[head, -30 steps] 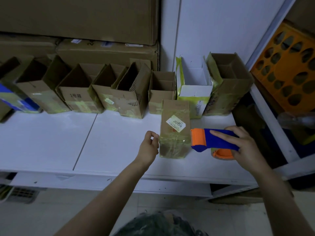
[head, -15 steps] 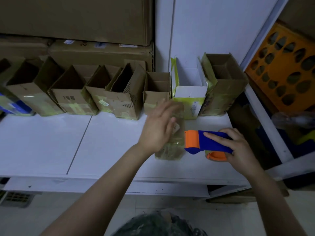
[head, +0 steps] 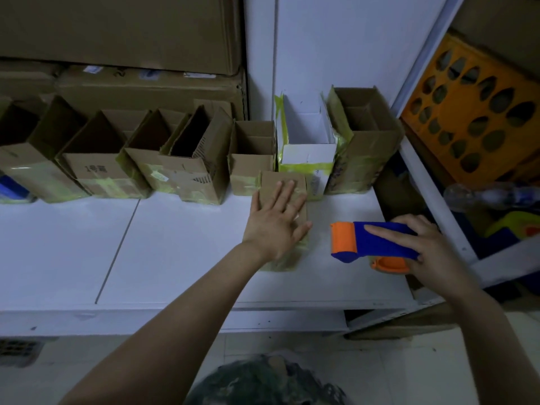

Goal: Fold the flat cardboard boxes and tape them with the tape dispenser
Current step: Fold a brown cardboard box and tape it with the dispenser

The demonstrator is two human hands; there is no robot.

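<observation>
Box [head: 273,182] lies on the white shelf [head: 175,244], mid-right, just in front of the row of open boxes [head: 99,171] at the back. My left hand [head: 276,222] is flat on top of it, fingers straight and spread. Dispenser [head: 361,244] is just right of the box, not touching it. My right hand [head: 432,249] grips it, index finger laid along the blue body. Orange crate [head: 473,118] sits far right.

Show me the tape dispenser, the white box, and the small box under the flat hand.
tape dispenser [head: 377,241]: head view, on its blue body.
white box [head: 308,153]: head view, on its white front wall.
small box [head: 270,181]: head view, on the bare cardboard top, near its far left corner.
</observation>
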